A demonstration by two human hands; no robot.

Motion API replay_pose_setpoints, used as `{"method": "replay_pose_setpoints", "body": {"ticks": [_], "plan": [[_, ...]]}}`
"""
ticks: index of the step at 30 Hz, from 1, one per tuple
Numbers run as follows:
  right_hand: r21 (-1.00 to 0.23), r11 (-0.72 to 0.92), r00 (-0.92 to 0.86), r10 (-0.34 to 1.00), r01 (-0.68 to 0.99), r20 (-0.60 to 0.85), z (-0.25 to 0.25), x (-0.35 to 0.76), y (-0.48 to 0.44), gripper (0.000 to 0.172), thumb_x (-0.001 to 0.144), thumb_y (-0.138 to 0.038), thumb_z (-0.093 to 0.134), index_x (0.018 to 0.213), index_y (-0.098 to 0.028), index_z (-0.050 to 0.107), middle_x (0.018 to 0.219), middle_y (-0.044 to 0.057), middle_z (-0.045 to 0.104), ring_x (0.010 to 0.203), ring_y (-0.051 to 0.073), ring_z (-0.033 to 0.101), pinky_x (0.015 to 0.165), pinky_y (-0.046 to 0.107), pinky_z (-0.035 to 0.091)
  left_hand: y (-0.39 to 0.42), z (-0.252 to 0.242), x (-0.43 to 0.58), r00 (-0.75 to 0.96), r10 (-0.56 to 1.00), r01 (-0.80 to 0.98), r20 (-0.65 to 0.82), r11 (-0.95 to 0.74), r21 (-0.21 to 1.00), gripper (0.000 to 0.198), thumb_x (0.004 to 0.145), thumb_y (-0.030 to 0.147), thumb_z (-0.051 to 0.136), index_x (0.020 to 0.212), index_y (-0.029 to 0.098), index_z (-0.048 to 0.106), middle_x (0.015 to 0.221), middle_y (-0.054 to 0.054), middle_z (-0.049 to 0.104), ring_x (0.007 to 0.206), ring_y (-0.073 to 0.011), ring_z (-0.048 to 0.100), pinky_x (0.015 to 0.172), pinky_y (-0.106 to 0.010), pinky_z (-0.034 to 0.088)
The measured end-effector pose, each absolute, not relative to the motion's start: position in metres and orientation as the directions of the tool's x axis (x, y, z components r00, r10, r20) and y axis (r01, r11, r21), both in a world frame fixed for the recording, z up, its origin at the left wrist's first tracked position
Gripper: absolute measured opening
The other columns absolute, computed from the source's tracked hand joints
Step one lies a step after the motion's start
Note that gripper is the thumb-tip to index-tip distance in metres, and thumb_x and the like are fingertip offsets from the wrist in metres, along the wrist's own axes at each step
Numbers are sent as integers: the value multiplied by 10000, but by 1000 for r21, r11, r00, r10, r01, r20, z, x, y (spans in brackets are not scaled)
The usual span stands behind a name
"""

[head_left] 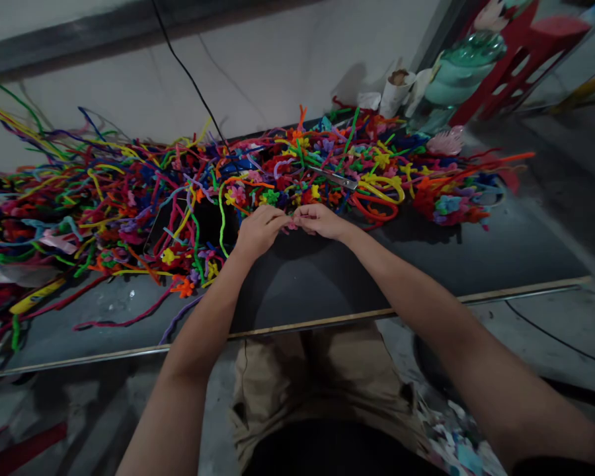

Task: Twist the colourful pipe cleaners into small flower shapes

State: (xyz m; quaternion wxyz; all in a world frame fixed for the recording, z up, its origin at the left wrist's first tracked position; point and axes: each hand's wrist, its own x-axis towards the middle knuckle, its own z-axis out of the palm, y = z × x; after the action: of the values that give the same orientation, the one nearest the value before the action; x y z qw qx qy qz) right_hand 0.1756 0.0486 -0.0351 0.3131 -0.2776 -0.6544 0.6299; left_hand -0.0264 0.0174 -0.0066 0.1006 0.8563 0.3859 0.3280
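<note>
Over the dark table [297,291], my left hand [260,231] and my right hand [321,221] meet fingertip to fingertip. Both are closed in a pinch on a small pink fuzzy pipe cleaner piece [291,226], mostly covered by the fingers. Just beyond them spreads a heap of colourful pipe cleaners [129,178], many bent into little flower shapes. Scissors [344,180] with yellow and orange-red loops for handles lie on the heap, past my right hand. A light green pipe cleaner [222,221] curves down beside my left hand.
The table's front edge [307,323] runs below my forearms. A yellow tube-like thing [38,295] lies at left. A black cable [188,73] hangs down the wall. At the back right stand a white paper roll [395,96], a green bottle-like vessel [459,73] and a red stool [540,49].
</note>
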Motion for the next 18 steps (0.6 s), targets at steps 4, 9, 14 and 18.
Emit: {"method": "replay_pose_setpoints", "body": {"ticks": [4, 9, 14, 18], "plan": [[-998, 39, -716, 696, -40, 56, -31, 179, 50, 531, 746, -690, 688, 747, -180, 539, 496, -89, 418, 420, 51, 331, 411, 209, 235, 16, -6, -32, 536, 676, 623, 506, -721, 302, 213, 961, 294, 514, 956, 235, 719, 956, -80, 707, 992, -203, 634, 930, -348, 491], [-998, 42, -775, 629, -44, 60, -25, 183, 48, 494, 776, -645, 693, 760, -165, 578, 547, -69, 464, 445, 50, 366, 432, 207, 275, 15, -5, -35, 589, 642, 623, 490, -748, 231, 280, 989, 273, 443, 989, 234, 720, 999, -92, 718, 1048, -212, 645, 959, -374, 498], [-998, 47, -806, 588, -50, 68, -24, 187, 50, 450, 794, -598, 699, 774, -163, 587, 662, -37, 556, 470, 41, 370, 445, 209, 291, 15, -5, -33, 599, 668, 604, 442, -739, 298, 244, 966, 302, 479, 963, 227, 711, 1003, -93, 716, 1074, -222, 637, 981, -384, 483], [-992, 119, -788, 608, -31, 98, -26, 184, 49, 411, 818, -569, 663, 767, -174, 560, 684, -19, 581, 494, 56, 375, 478, 220, 326, 14, -3, -26, 607, 683, 605, 406, -729, 321, 244, 957, 292, 455, 917, 209, 681, 974, -103, 695, 1042, -228, 621, 973, -388, 469]]}}
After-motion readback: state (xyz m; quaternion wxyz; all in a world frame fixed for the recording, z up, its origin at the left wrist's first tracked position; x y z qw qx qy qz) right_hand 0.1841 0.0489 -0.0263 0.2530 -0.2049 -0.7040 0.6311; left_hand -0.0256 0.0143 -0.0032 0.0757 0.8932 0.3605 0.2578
